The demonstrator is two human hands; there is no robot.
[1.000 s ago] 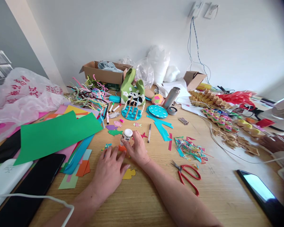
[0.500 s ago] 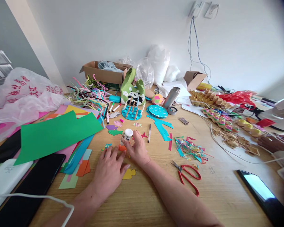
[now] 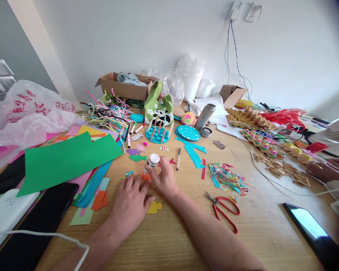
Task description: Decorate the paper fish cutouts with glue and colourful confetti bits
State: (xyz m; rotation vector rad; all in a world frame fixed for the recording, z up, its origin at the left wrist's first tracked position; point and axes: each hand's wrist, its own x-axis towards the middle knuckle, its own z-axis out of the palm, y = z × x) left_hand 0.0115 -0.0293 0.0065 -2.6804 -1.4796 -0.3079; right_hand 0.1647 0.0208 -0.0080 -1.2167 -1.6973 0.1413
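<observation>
My right hand (image 3: 166, 177) is closed around a white glue stick (image 3: 153, 162), held nearly upright over a small orange paper piece (image 3: 145, 176). Fingers spread, my left hand (image 3: 132, 199) lies flat on the table, its fingertips at the edge of the orange piece, which is partly hidden. A yellow paper fish (image 3: 154, 207) lies beside my left thumb. Beyond my hands are purple (image 3: 133, 151), green (image 3: 138, 158) and pink (image 3: 141, 147) paper fish. A red paper piece (image 3: 171, 161) shows partly behind my right hand. Small blue and yellow scraps (image 3: 127, 174) lie by my left fingertips.
Red-handled scissors (image 3: 224, 210) lie right of my forearm, below a heap of paper scraps (image 3: 227, 178). A pen (image 3: 178, 159) and a metal flask (image 3: 205, 116) stand farther back. Green sheets (image 3: 70, 158) cover the left. Another person's hand (image 3: 324, 169) is at the right edge.
My hands and the glue stick hold almost the same position. The other person's hand at the right edge has shifted slightly.
</observation>
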